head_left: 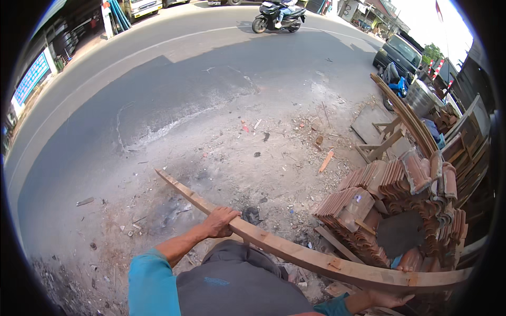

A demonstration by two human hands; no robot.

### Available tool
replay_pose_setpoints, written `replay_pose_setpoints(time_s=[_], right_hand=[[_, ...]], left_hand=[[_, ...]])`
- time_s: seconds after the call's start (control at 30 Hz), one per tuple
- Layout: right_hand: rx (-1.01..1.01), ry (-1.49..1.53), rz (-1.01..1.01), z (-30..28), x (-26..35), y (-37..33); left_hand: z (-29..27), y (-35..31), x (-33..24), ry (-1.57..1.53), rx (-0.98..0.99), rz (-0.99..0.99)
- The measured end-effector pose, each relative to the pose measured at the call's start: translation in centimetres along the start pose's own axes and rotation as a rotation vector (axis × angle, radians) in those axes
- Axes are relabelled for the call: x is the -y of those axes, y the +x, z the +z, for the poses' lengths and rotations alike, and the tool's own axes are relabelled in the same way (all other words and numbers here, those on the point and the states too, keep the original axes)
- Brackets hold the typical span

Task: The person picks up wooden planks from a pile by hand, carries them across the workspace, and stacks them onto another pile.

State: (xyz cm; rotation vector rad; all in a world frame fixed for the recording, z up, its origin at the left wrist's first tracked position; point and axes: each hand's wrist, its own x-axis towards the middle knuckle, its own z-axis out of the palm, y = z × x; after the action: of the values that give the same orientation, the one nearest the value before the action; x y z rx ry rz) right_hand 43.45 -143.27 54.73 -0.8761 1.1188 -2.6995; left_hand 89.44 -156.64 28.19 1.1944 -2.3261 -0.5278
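A long wooden beam runs across in front of my body, from the ground side at left to the roof tile pile at right. My left hand is closed over it left of its middle, fingers wrapped round the top. Close to the beam's right end, my right hand supports it from below, its fingers partly hidden under the wood. Small notches and a brownish patch show on the beam's face.
Stacked clay roof tiles stand at the right, with a wooden trestle and long planks beyond. Rubble and wood scraps litter the dirt. A motorbike with a rider is on the road; a dark vehicle stands at far right.
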Motion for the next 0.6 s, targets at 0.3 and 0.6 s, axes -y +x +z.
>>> replay_pose_setpoints(time_s=[0.3,0.6], right_hand=[[0.071,-0.246,-0.742,11.4,-18.8,12.6],[0.162,0.395,0.113,18.6,-37.3,22.5]], left_hand=[[-1.3,20.0,7.6,-0.033,0.065,0.002],[1.3,46.1,14.7,0.003,0.061,-0.017]])
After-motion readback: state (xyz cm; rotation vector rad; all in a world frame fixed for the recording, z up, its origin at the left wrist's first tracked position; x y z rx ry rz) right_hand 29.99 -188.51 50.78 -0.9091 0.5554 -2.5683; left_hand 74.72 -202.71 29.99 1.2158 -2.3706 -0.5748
